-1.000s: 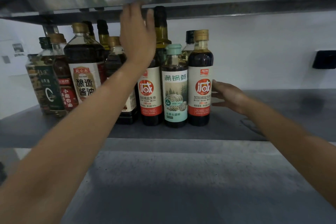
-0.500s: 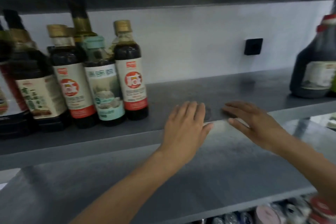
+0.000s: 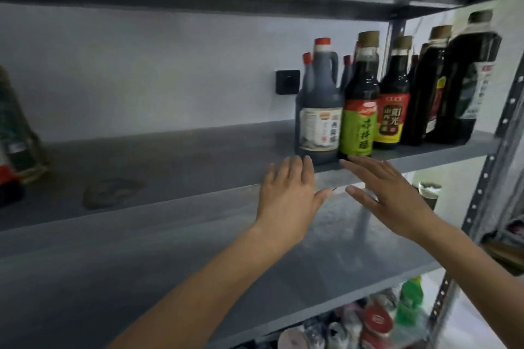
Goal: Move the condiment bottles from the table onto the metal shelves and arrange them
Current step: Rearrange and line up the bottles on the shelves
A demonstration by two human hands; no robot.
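Now left hand [image 3: 286,195], right hand [image 3: 397,198] spread just before jug [image 3: 320,110], contact unclear

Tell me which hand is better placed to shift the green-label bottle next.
Right, probably. The right hand is open with its fingertips at the base of the green-label bottle, while the left hand, also open, reaches toward the handled jug beside it.
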